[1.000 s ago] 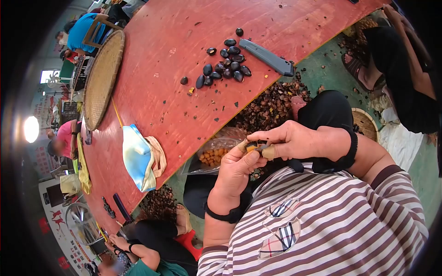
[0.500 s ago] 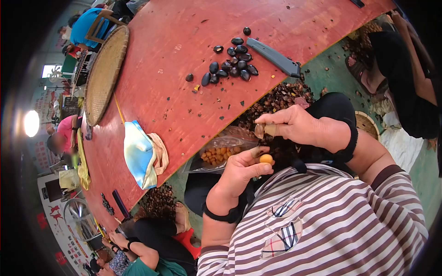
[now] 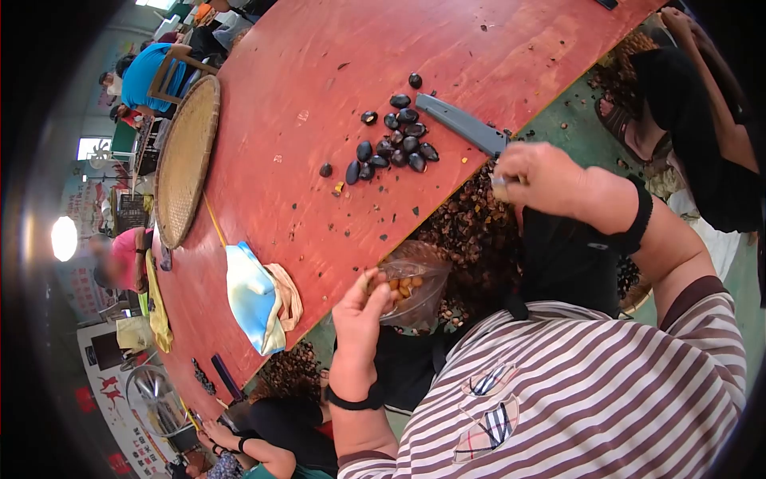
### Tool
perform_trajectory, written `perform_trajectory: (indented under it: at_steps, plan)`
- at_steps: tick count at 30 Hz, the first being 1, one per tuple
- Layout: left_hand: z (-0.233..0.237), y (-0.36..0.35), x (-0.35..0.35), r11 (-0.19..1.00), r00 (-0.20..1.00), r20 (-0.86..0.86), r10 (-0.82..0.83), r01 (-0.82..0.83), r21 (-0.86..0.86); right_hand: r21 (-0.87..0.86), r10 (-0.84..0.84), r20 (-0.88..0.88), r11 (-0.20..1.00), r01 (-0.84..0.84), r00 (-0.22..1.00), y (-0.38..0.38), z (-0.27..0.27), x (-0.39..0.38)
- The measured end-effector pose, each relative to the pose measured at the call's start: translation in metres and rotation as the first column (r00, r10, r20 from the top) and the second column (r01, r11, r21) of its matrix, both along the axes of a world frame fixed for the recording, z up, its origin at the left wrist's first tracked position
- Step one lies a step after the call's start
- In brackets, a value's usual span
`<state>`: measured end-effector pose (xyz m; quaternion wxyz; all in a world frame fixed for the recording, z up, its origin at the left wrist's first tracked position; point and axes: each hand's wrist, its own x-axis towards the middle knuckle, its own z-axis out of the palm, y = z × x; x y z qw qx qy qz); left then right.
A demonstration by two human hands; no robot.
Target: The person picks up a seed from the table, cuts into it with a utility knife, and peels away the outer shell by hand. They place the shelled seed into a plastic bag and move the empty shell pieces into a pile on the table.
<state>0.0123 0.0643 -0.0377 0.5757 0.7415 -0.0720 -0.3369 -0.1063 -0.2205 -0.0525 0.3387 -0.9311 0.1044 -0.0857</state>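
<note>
My left hand (image 3: 359, 315) is at the mouth of a clear plastic bag (image 3: 427, 299), thumb and fingers parted beside the orange-yellow kernels (image 3: 405, 285) inside. No kernel shows clearly between its fingertips. My right hand (image 3: 538, 180) is raised past the table edge, near the end of a grey flat-sided bar-shaped tool (image 3: 463, 124). Its fingers are curled closed, and something small and pale shows at the tips, too blurred to name. Dark, glossy oval nuts (image 3: 396, 137) lie grouped on the red table (image 3: 319, 223), left of the grey tool.
A round woven tray (image 3: 187, 164) rests at the table's far left. A blue-and-white cloth (image 3: 254, 299) lies near the front edge. Broken shells (image 3: 479, 219) cover the floor beneath the table edge. Other people sit around, one on the right in dark clothing (image 3: 690, 136).
My left hand has moved left to the bag; the orange kernel that was in its fingers no longer shows there. My right hand has moved up and right, away from the left.
</note>
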Motion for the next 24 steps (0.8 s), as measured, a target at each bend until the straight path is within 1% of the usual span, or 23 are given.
perform_trajectory:
  at_steps: [1,2,5,7,8,9,10,11,13,17,20,23,24]
  plan:
    - [0.009,-0.013,0.005,0.997,0.997,0.039,-0.069,0.067,0.045,0.035,-0.066,-0.053,0.997,0.068,0.996,-0.006,0.008,0.009]
    - [0.014,-0.029,0.008,0.997,0.996,0.05,-0.07,0.069,0.024,0.068,-0.128,-0.108,0.988,0.136,0.986,-0.01,0.017,0.019]
    - [0.014,-0.08,0.017,0.996,0.994,0.079,-0.08,0.083,-0.028,0.118,-0.184,-0.137,0.973,0.201,0.973,-0.026,0.015,0.045]
    - [-0.001,-0.102,0.023,0.995,0.994,0.079,-0.079,0.083,-0.047,0.018,-0.185,-0.145,0.982,0.189,0.972,-0.029,0.011,0.056]
    - [-0.005,-0.11,0.026,0.996,0.987,0.133,-0.088,0.09,-0.012,-0.027,-0.185,-0.152,0.983,0.183,0.971,-0.028,0.01,0.061]
    - [-0.009,-0.117,0.027,0.995,0.978,0.186,-0.098,0.096,0.023,-0.04,-0.161,-0.273,0.987,0.156,0.948,-0.028,0.016,0.065]
    - [-0.012,-0.124,0.029,0.993,0.965,0.237,-0.111,0.1,0.057,-0.054,-0.155,-0.283,0.988,0.145,0.946,-0.028,0.018,0.067]
    - [-0.014,-0.13,0.03,0.997,0.968,0.239,-0.08,0.075,0.032,-0.066,-0.148,-0.294,0.989,0.134,0.944,-0.028,0.019,0.068]
    - [-0.018,-0.138,0.03,0.994,0.945,0.312,-0.098,0.078,0.077,-0.093,-0.118,-0.321,0.991,0.092,0.94,-0.032,0.017,0.069]
    - [-0.033,-0.142,0.037,0.969,0.866,0.468,-0.176,0.067,0.24,-0.095,-0.088,-0.33,0.994,0.06,0.94,-0.039,0.016,0.065]
    - [-0.038,-0.144,0.039,0.954,0.818,0.542,-0.192,0.027,0.297,-0.105,-0.094,-0.304,0.992,0.065,0.948,-0.046,0.016,0.059]
    - [-0.035,-0.141,0.037,0.944,0.805,0.554,-0.212,0.022,0.329,-0.121,-0.097,-0.255,0.99,0.067,0.962,-0.053,0.013,0.055]
    - [-0.032,-0.137,0.035,0.951,0.835,0.515,-0.193,0.029,0.309,-0.124,-0.094,-0.253,0.99,0.064,0.963,-0.054,0.015,0.054]
